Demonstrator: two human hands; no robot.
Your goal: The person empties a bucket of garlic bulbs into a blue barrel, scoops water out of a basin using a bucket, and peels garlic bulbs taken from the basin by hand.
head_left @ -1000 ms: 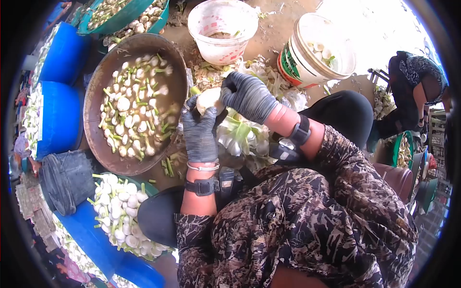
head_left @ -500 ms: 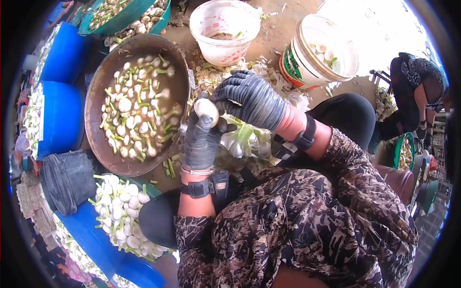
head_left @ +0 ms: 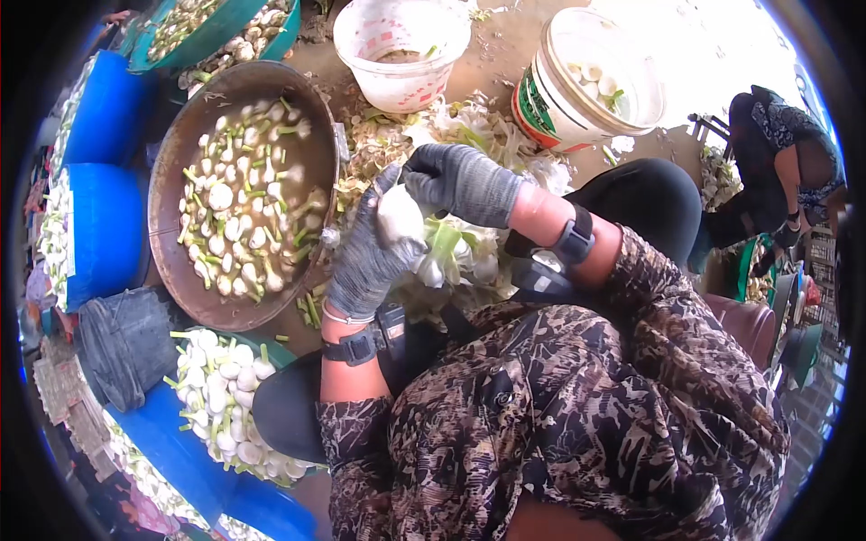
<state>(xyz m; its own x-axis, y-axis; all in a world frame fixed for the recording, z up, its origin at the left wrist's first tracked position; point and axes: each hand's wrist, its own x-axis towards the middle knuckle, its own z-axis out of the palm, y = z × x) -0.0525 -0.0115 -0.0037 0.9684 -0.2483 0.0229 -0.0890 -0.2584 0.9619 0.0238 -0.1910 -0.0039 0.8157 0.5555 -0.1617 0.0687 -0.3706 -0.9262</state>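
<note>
A white garlic bulb (head_left: pixel 400 216) rests in my left hand (head_left: pixel 365 248), its gloved fingers wrapped round the far side. My right hand (head_left: pixel 465 185), also in a grey glove, is closed against the bulb's upper right edge. Its fingertips are hidden, so I cannot make out what they pinch. Just below the hands are loose peeled skins and a green-and-white garlic piece (head_left: pixel 442 252). More papery skins (head_left: pixel 469 131) lie heaped on the ground beyond them.
A wide brown basin (head_left: pixel 162 225) of garlic in murky water stands at left. A white tub (head_left: pixel 401 81) and a white bucket (head_left: pixel 586 99) are ahead. Trimmed garlic bulbs (head_left: pixel 221 388) fill a container by my left knee. Blue tubs (head_left: pixel 104 234) line the left; another person (head_left: pixel 785 153) bends at right.
The bulb has tilted in my left hand and shows more of its white side. My right hand has drawn its fingers in to a tighter grip at the bulb's edge.
</note>
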